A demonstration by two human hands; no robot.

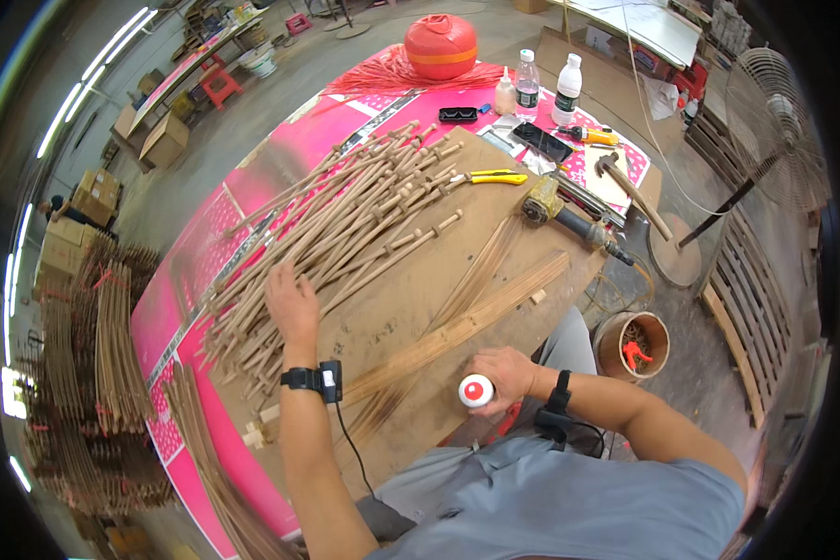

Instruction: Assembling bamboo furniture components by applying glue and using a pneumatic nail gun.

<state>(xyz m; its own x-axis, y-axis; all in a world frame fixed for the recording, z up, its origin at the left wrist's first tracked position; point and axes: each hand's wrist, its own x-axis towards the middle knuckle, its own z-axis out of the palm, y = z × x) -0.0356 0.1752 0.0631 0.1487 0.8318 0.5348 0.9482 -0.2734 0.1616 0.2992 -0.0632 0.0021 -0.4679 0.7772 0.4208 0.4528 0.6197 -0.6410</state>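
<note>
My left hand [292, 303] lies over the near side of a heap of thin wooden rods [373, 210] with knobbed ends. Its fingers reach forward, slightly apart, and I see nothing held in them. Close to my lap, my right hand [506, 375] is closed around a white bottle [477, 391] seen from its top, which has a red round centre. The bottle's body is mostly hidden below. Between my hands, a long jointed wooden frame [439, 341] lies slantwise on the brown board [364, 317], with small wood blocks at its ends.
At the board's right are a yellow utility knife [497, 176], a power tool [569, 217] and a hammer [630, 191]. Bottles [566, 89], a phone [542, 142] and a red bundle [441, 49] stand farther back. A bucket [632, 343] and a fan [775, 112] are right of the table.
</note>
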